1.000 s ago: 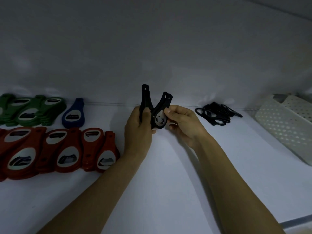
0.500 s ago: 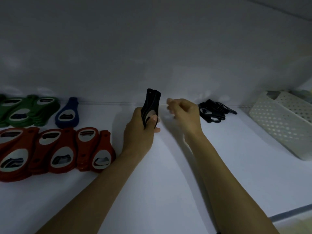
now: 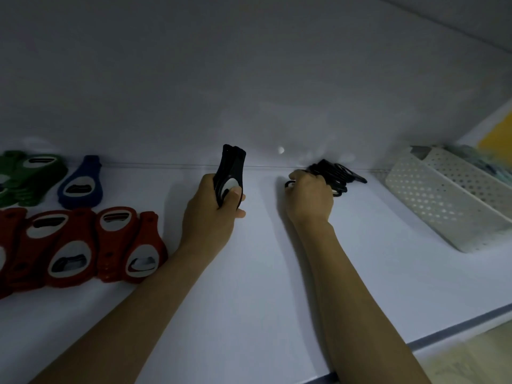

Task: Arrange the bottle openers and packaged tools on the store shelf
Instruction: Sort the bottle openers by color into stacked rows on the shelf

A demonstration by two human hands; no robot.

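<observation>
Now the left hand (image 3: 213,214) holds a few black openers (image 3: 230,173) pressed flat together. They stand up tall, and the thumb lies across the shiny part. The bunch sits just above the shelf (image 3: 263,286), in the open spot in the middle.

The right hand (image 3: 309,200) is off to the right of it. It curls over the near end of a pile (image 3: 336,176) of more black openers by the back wall. A black ring peeks out beside the knuckles, so I think it grips one or more. The fingers are hidden, so I cannot tell how many.

What could go wrong? The pile looks tangled, with rings and handles lying across each other. If the right hand pulls fast, the others may come along and slide about. Some could skid to the basket (image 3: 432,200) further right of that hand.

The bunch in the left hand is pinched near the bottom only. If the thumb lets up, the tops may fan out and one may drop.

The red openers (image 3: 83,245) lie in a neat row just left of the left arm. A swing of that arm could knock the last one crooked. The blue opener (image 3: 80,184) and green openers (image 3: 30,176) are further left and look safe.

It is dim here, and black things are hard to see.
</observation>
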